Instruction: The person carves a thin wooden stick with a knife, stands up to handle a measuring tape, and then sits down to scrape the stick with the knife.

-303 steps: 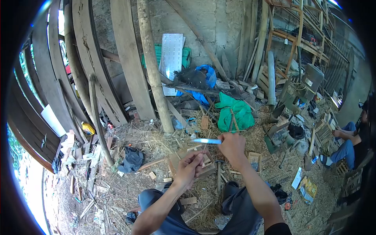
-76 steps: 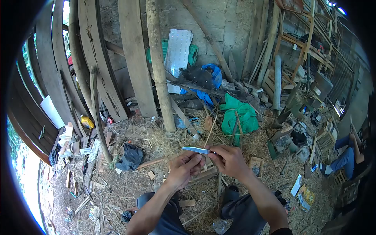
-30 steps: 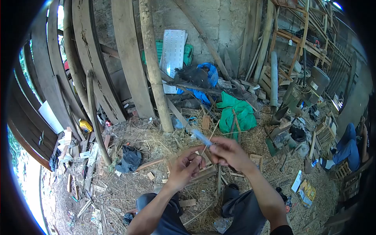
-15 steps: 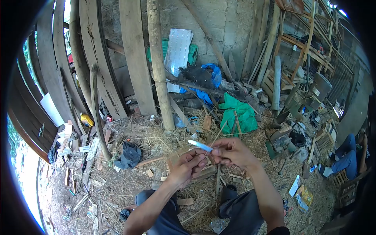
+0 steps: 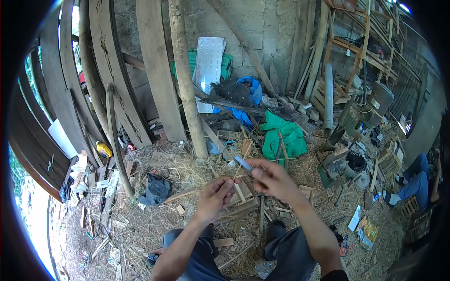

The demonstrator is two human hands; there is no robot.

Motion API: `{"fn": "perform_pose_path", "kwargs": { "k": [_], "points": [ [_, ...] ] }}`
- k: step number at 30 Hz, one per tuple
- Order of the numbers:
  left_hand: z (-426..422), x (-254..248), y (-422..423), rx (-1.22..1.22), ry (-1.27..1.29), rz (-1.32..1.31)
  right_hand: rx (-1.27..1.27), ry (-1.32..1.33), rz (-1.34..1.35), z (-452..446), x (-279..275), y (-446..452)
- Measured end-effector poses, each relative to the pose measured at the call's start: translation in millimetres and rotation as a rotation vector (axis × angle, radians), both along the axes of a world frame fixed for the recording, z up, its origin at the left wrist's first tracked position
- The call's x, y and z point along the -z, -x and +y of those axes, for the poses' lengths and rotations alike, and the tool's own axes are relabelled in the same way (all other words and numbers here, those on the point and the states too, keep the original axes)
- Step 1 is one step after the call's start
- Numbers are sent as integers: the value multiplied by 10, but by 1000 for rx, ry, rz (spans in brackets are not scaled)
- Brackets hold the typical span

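Observation:
My right hand [image 5: 276, 185] is closed around a slim light-blue, pen-like object [image 5: 243, 164], its far end pointing up and left. Motion smears this object, so its exact kind does not show. Lower and to the left, my left hand [image 5: 213, 200] pinches with thumb and forefinger. Something thin and small seems to be at those fingertips, too fine to name. The hands are a short distance apart. Beneath them on the ground lies a small wooden frame [image 5: 240, 209] of thin strips, partly covered by my left hand.
Wood scraps and straw litter the ground. A green plastic sheet [image 5: 283, 138] lies ahead, a black plastic bag [image 5: 154, 189] to the left. A bamboo post [image 5: 187, 93] and leaning planks [image 5: 161, 70] stand in front. At far right sits another person [image 5: 415, 182].
My right hand has lifted the light-blue object away from my left hand and tilted it more upright. My left hand has moved slightly left. The view has shifted a little.

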State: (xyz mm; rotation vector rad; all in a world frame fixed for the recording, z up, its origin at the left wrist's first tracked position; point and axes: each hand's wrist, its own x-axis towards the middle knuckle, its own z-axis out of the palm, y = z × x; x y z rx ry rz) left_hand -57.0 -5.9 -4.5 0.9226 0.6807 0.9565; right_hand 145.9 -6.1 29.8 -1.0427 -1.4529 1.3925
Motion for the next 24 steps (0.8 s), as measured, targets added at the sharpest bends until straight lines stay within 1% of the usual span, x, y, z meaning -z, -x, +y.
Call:
{"fn": "perform_pose_path", "kwargs": {
  "k": [2,3,4,5,7,8,10,14,16,20,23,24],
  "points": [
    [-15,47,3,3,-13,34,-42,-48,-24,-6,99,141],
    [-30,85,-6,-22,-95,118,-86,-97,-47,-3,127,190],
    [-36,105,-17,-47,-175,202,-87,-36,5,-3,129,215],
    [-47,118,-30,-47,-174,199,-87,-34,2,6,120,200],
    [-82,132,-44,-108,-402,344,-109,96,33,27,104,136],
    [-82,115,-40,-110,-400,338,-110,98,27,49,103,127],
    [-72,73,-32,-56,-265,256,-72,86,49,85,109,113],
    [-45,46,-62,-56,-258,220,9,123,13,114,73,92],
    [-26,47,-73,-67,-267,263,56,87,-45,129,63,73],
    [-26,10,-75,-36,-212,238,17,85,-59,169,37,13],
    [-21,55,-64,-63,-259,305,91,113,-103,215,50,-23],
    [-47,94,-38,-55,-281,308,286,20,-166,296,124,-120]
  ]
}}
